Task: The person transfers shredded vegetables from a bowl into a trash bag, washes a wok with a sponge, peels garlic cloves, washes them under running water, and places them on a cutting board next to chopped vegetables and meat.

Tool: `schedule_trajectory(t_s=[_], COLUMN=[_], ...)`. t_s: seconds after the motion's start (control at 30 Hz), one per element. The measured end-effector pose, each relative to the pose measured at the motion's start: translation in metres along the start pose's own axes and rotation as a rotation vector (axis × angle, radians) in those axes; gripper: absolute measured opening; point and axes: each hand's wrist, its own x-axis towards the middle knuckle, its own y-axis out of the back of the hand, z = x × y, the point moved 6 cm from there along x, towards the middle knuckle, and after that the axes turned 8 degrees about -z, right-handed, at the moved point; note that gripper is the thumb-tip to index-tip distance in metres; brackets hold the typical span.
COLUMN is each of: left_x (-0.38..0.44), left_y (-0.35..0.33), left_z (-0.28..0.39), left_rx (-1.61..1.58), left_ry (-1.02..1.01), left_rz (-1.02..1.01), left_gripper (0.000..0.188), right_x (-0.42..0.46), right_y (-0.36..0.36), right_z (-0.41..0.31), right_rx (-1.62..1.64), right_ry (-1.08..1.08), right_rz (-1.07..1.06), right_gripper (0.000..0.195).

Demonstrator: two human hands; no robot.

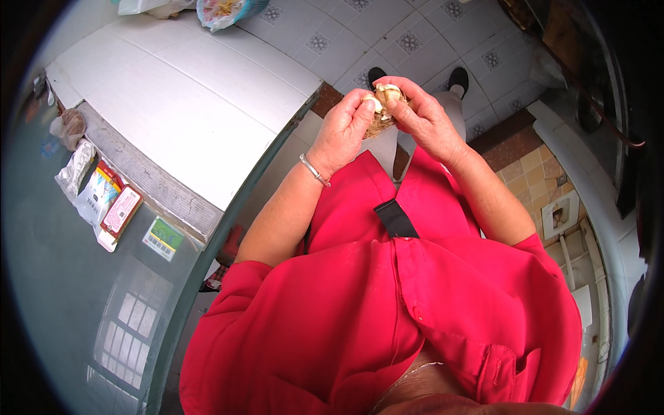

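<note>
A garlic bulb (389,94) with pale papery skin and dry brown roots (379,127) is held in front of my body, above the floor. My left hand (342,127), with a silver bangle (313,171) at the wrist, pinches a whitish garlic clove (373,103) at the bulb's left side. Whether that clove is still joined to the bulb cannot be told. My right hand (430,124) curls around the bulb from the right, thumb on its near side. Fingers hide part of the bulb and its roots.
On my left stands a counter with a white tiled top (207,93) and a dark glassy section (67,290) bearing small boxes (122,210) and plastic bags (77,168). A lined basket (228,13) sits at the far end. Another counter edge (576,171) runs along my right.
</note>
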Motion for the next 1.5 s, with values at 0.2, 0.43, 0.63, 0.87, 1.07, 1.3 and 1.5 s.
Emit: schedule_trajectory(t_s=[0.2,0.43,0.63,0.87,1.07,1.3,1.5], left_x=[0.001,0.003,0.0,0.001,0.005,0.0,0.012], left_y=[-0.002,0.006,0.001,0.007,0.013,0.022,0.019], left_z=[-0.015,-0.001,0.021,0.017,0.001,0.008,0.007], left_rx=[-0.34,0.025,0.489,0.344,0.164,-0.309,-0.482], left_ry=[0.071,0.1,-0.188,-0.102,-0.009,0.126,0.044], left_rz=[-0.082,-0.058,0.178,0.189,0.139,-0.034,-0.001], left_gripper=[0.023,0.03,0.035,0.041,0.047,0.047,0.052], right_x=[-0.005,-0.004,-0.003,0.0,0.004,0.011,0.017], right_y=[-0.001,-0.003,-0.02,-0.026,-0.03,-0.041,-0.039], right_z=[-0.004,-0.002,-0.014,-0.008,-0.023,-0.042,-0.042], right_rx=[0.049,-0.028,-0.226,-0.239,-0.275,-0.155,-0.169], right_ry=[-0.098,-0.155,-0.072,0.04,0.14,0.036,0.057], right_rz=[-0.075,-0.161,-0.116,-0.161,-0.192,-0.284,0.053], right_gripper=[0.045,0.062,0.059,0.058,0.061,0.056,0.04])
